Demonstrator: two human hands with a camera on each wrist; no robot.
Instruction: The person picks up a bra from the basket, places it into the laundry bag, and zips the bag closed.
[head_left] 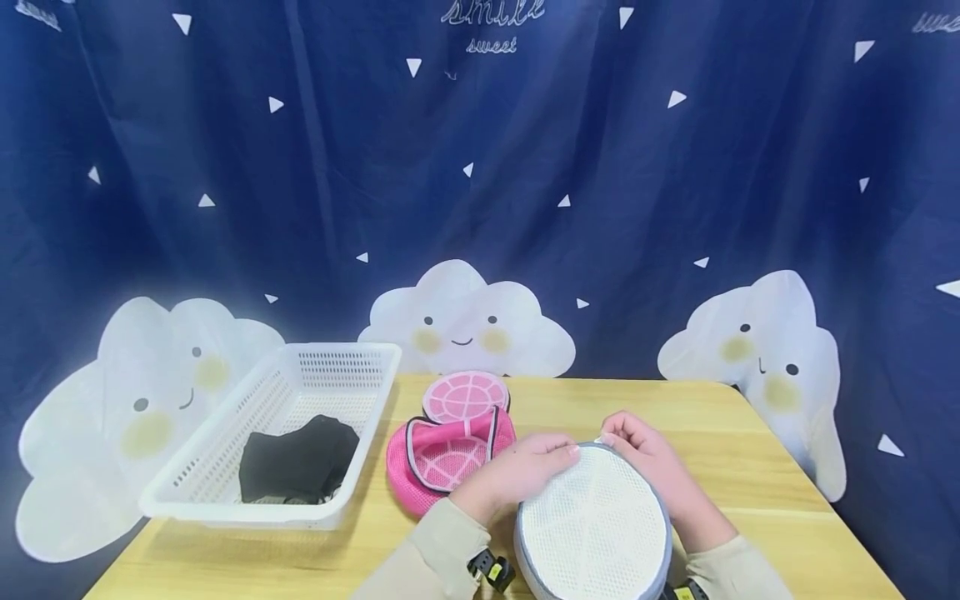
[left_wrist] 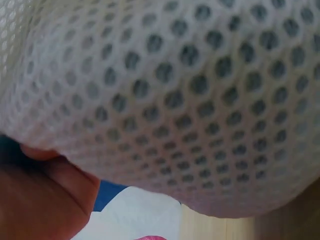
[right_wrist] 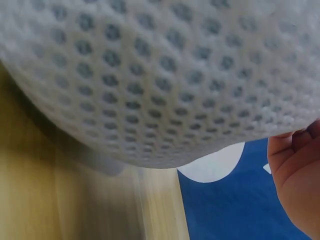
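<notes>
Two hands meet at the bag's far edge. The left hand [head_left: 528, 471] grips the edge on its own side, thumb lying over the top; the right hand [head_left: 648, 458] pinches at the far edge just right of it. A scrap of white shows at those right fingertips, perhaps a zip pull, though it is too small for us to be sure. The bag [head_left: 596, 533] itself is at the near side of the table [head_left: 795, 542], its round mesh face turned up towards us.

We judge it light and soft: the wrist views show thick, holed mesh with a bulging wall that should give under a squeeze. The grey piping [head_left: 665, 517] looks like the stiffest part, so we would hold there, one hand bracing the edge while the other works along it. Nothing about it looks fragile or slippery, but loose mesh could fold or snag if we tugged hard.

Just left of the bag, beyond the left hand, the pink bag [head_left: 405, 479] gapes, equally limp by its look. Well left of the bag stands the basket [head_left: 240, 513], with black cloth [head_left: 300, 460] in it. Behind the bag, past the table, hangs a curtain [head_left: 487, 150].
</notes>
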